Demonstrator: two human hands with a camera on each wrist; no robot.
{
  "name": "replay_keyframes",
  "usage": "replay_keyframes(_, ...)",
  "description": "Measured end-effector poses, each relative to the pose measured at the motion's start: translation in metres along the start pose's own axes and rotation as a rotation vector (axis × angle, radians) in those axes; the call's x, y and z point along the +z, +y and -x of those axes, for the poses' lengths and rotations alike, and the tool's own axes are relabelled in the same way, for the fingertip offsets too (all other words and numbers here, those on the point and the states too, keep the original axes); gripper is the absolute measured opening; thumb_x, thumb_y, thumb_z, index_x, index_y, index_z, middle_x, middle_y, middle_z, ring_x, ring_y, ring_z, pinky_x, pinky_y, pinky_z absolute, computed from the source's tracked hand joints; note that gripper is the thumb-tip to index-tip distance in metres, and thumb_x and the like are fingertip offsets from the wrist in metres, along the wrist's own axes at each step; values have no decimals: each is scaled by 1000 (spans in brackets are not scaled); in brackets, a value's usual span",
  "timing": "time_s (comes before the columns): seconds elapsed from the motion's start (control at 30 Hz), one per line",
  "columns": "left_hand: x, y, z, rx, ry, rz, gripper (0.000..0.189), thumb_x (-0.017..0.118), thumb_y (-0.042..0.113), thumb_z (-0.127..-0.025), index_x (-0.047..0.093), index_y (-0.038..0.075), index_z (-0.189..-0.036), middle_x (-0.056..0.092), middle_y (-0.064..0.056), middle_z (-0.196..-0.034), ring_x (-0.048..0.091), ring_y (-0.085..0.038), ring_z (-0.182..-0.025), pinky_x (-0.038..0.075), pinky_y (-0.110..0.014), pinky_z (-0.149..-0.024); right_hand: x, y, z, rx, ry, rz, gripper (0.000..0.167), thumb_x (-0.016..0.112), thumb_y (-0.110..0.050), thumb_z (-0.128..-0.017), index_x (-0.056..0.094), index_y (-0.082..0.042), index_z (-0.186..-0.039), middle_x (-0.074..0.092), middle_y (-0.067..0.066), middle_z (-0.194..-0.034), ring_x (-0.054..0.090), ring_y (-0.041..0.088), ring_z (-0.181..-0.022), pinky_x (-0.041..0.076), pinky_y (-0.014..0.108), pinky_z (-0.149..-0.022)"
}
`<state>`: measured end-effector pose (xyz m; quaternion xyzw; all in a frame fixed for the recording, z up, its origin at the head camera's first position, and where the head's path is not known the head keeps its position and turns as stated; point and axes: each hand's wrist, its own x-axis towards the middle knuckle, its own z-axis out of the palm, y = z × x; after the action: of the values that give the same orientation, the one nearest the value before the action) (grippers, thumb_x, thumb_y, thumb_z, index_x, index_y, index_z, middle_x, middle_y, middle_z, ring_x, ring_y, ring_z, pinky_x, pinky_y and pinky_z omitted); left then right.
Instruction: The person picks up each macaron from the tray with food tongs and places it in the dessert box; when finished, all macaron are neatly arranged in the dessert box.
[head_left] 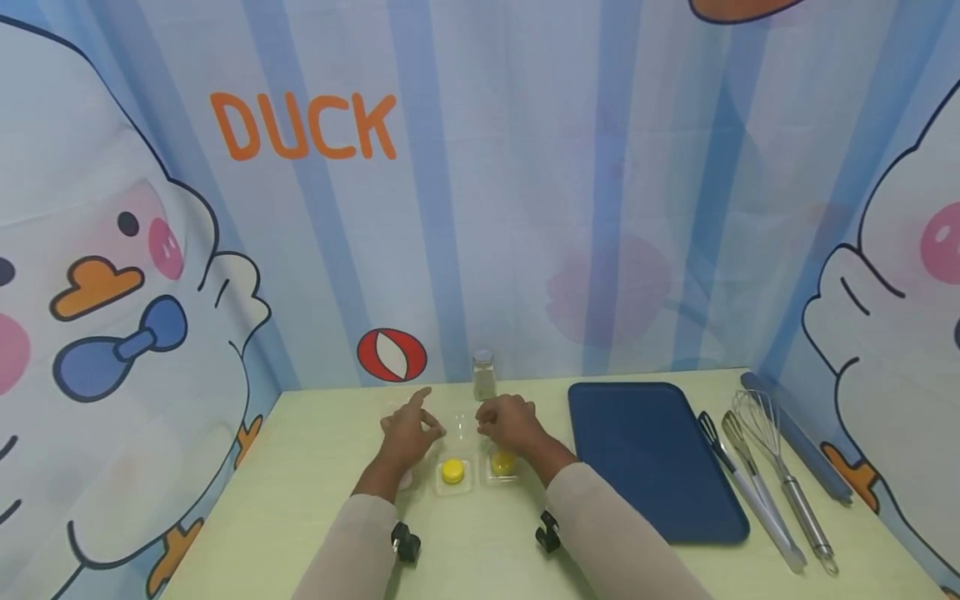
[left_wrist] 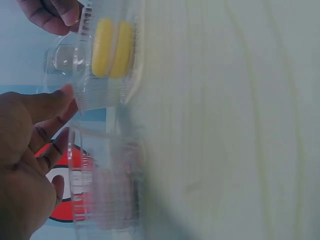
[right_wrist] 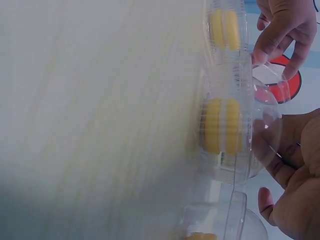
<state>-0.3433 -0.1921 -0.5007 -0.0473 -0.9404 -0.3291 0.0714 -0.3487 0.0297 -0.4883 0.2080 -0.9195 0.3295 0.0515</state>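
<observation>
A yellow macaron (head_left: 453,472) sits in a small clear plastic box (head_left: 442,490) in the middle of the table. Its clear domed lid (head_left: 461,425) stands raised behind it, between my two hands. The left hand (head_left: 406,433) pinches one side of the lid between thumb and fingers. On the other side, my right hand (head_left: 510,421) pinches the lid's edge. To the right, under the right hand, another yellow macaron (head_left: 503,462) lies in a clear box. A pinkish macaron (left_wrist: 114,197) in a clear box is below the left hand, mostly hidden in the head view.
A glass jar (head_left: 483,377) with a pale lid stands at the back. To the right lie a dark blue tray (head_left: 656,467), tongs (head_left: 765,492), a whisk (head_left: 795,492) and a blue-grey rod (head_left: 802,446). A printed curtain (head_left: 510,208) hangs behind the table.
</observation>
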Motion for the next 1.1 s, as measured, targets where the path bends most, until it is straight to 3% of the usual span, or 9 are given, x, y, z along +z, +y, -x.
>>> replay_keyframes(0.1, -1, 0, 3, 25, -10, 11, 71, 83, 10, -95, 53, 11, -160, 82, -1, -93, 69, -42, -128, 32, -65, -113, 2, 1, 0, 10, 27, -11, 5, 83, -9, -94, 79, -8, -96, 84, 5, -96, 76, 26, -96, 44, 55, -97)
replay_keyframes(0.17, -2, 1, 3, 42, -14, 4, 63, 82, 10, -96, 60, 14, -154, 83, 0, -95, 70, -40, -127, 33, -64, -111, 2, 1, 0, 29, 37, -34, 11, 84, -8, -94, 73, -10, -95, 83, 3, -93, 74, 22, -92, 43, 55, -98)
replay_keyframes(0.4, -4, -3, 7, 84, 0, 25, 41, 77, 11, -100, 71, 14, -140, 85, -5, -105, 70, -40, -124, 35, -67, -114, 0, 0, 1, 94, 8, -167, 36, 79, -6, -98, 70, -4, -132, 85, 5, -100, 79, 25, -95, 43, 61, -115)
replay_keyframes(0.47, -5, -3, 8, 93, 6, 49, 37, 75, 11, -101, 72, 12, -138, 85, -6, -105, 71, -39, -124, 39, -66, -118, -1, 1, 1, 71, 1, -170, 32, 77, -5, -99, 73, -1, -131, 84, 9, -103, 79, 25, -95, 53, 56, -109)
replay_keyframes(0.53, -5, -4, 9, 108, 13, 71, 32, 74, 10, -102, 74, 11, -134, 85, -6, -105, 74, -36, -121, 45, -64, -118, -1, 1, 1, 47, -10, -187, 23, 75, -4, -101, 75, 2, -123, 82, 13, -104, 79, 24, -91, 62, 47, -93)
replay_keyframes(0.6, -6, -3, 10, 123, 12, 95, 27, 72, 8, -103, 74, 9, -130, 85, -6, -107, 76, -34, -119, 51, -62, -115, -2, 2, 2, 27, -19, -208, 17, 72, -2, -102, 75, 4, -118, 81, 16, -105, 78, 22, -86, 63, 38, -77)
replay_keyframes(0.67, -7, -3, 11, 135, 7, 111, 24, 72, 9, -104, 75, 8, -128, 85, -6, -111, 77, -32, -119, 55, -59, -112, -3, 2, 3, 27, -29, -231, 14, 70, -3, -104, 74, 3, -116, 80, 18, -105, 78, 21, -83, 60, 32, -73)
replay_keyframes(0.9, -11, -3, 14, 174, -15, 184, 14, 69, 8, -106, 75, 3, -118, 82, -11, -112, 80, -24, -96, 65, -49, -95, -4, 2, 6, -13, -21, -277, 10, 67, -12, -108, 73, -4, -108, 80, 17, -103, 80, 33, -95, 59, 36, -78)
replay_keyframes(1.1, -12, -5, 16, 195, -16, 218, 10, 70, 1, -104, 75, 9, -108, 82, -7, -105, 79, -16, -93, 65, -46, -97, -5, 4, 8, -33, -37, -290, 18, 69, -25, -109, 74, -10, -102, 80, 13, -99, 78, 35, -97, 59, 39, -82)
